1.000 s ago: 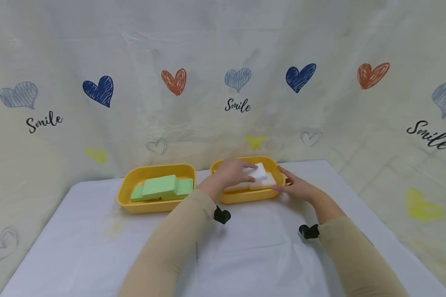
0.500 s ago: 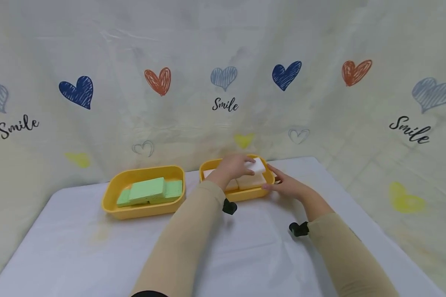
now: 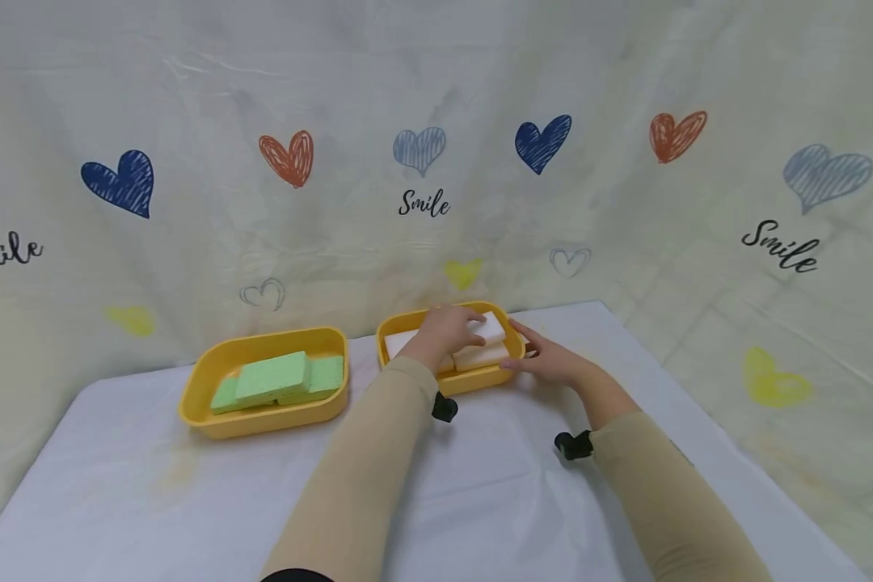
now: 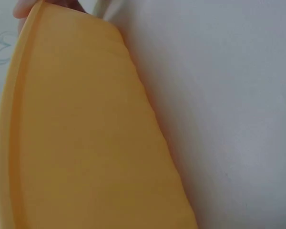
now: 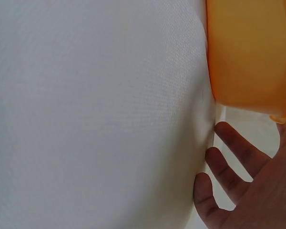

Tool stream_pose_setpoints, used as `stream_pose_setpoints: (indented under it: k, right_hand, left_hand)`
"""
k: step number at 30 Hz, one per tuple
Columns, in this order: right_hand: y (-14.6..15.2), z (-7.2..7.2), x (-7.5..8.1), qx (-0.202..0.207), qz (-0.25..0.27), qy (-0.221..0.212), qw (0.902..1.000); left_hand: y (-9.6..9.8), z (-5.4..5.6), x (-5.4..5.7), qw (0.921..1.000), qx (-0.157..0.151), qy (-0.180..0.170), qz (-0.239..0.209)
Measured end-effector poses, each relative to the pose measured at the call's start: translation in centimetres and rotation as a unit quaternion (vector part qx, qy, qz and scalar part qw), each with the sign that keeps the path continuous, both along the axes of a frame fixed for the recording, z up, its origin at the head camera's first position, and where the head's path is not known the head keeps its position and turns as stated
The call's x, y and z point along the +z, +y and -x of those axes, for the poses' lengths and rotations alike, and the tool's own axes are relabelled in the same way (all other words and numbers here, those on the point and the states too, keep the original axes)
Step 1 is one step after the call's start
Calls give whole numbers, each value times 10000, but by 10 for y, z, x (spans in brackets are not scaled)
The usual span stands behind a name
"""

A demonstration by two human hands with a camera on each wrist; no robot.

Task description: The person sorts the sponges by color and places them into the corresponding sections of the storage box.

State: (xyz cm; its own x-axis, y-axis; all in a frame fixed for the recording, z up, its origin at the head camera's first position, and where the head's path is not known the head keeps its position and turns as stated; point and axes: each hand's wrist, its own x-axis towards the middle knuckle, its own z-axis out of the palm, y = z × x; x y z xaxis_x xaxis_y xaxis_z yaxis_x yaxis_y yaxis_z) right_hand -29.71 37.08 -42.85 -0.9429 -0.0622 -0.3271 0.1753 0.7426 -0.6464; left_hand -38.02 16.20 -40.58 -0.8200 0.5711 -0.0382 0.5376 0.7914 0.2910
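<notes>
My left hand [image 3: 444,327] reaches over the yellow tray [image 3: 473,383] at the back. Its thumb and fingers pinch the left end of a white sponge block [image 3: 491,329] that lies on top of other pale blocks [image 3: 480,356]. At the tray's right end is my right hand [image 3: 553,360], thumb and forefinger against its rim and corner. The right wrist view shows that hand's other fingers [image 5: 229,176] spread, tips down at the white cloth beside the tray. In the left wrist view, the tray's side wall [image 4: 86,119] hides most of the left hand.
Another yellow tray [image 3: 269,420] with several green sponge blocks [image 3: 272,378] stands to the left. Both trays are on a white-covered table [image 3: 495,501], near its back edge. Behind hangs a pale sheet [image 3: 335,73] printed with hearts and "Smile".
The head view has turned right, so the scene shifts left. My left hand and the white sponge block have moved a little right within the tray. The right hand keeps its place at the tray's end.
</notes>
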Motion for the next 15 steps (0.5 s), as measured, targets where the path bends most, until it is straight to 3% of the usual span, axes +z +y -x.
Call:
stream_pose_setpoints:
  k: [9,15]
  right_hand:
    - [-1,0,0,103,28,41,9999]
    - [0,0,0,131,23,57,9999]
  left_hand:
    - [3,1,-5,9997,111,-199,131]
    - [3,-1,-5,9996,128,-140,211]
